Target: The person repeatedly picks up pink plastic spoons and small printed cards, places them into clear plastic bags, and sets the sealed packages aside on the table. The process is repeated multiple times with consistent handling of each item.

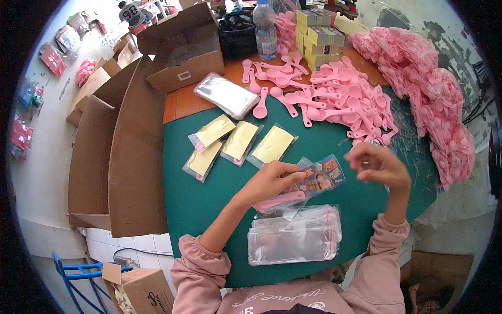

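Note:
My left hand is closed on a clear plastic bag holding a pink measuring spoon. A colourful printed card sticks out to the right of its fingers; whether it is partly inside the bag I cannot tell. My right hand hovers just right of the card, fingers curled and thumb apart, with nothing visible between them. Below both hands lies a stack of clear plastic bags. Several filled packets with pale yellow cards rest on the green mat, beyond and left of my left hand.
Loose pink spoons are heaped at the far right of the green mat. Bulging bags of spoons line the right edge. Behind stand stacked cards and a water bottle. Cardboard boxes flank the left side.

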`<action>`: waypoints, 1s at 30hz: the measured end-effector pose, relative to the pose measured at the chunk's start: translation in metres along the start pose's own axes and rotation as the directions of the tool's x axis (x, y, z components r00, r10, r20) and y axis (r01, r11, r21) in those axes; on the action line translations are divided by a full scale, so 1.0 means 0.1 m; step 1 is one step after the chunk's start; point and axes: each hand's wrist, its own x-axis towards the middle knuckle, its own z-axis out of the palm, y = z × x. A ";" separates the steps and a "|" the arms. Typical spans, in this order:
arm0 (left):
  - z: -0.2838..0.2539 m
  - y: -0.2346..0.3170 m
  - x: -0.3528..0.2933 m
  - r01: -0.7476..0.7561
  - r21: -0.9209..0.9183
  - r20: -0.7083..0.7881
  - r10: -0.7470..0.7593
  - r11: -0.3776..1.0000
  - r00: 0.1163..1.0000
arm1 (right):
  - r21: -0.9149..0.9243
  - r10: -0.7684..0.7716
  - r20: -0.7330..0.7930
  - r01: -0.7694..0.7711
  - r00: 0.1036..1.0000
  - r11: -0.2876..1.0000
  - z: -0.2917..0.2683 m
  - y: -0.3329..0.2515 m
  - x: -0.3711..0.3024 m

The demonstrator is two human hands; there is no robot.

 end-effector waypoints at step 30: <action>0.14 0.13 -0.05 -0.122 0.170 -0.092 0.139 0.978 0.986 | -0.376 -0.125 -0.071 0.089 0.990 0.922 0.54 0.41 0.43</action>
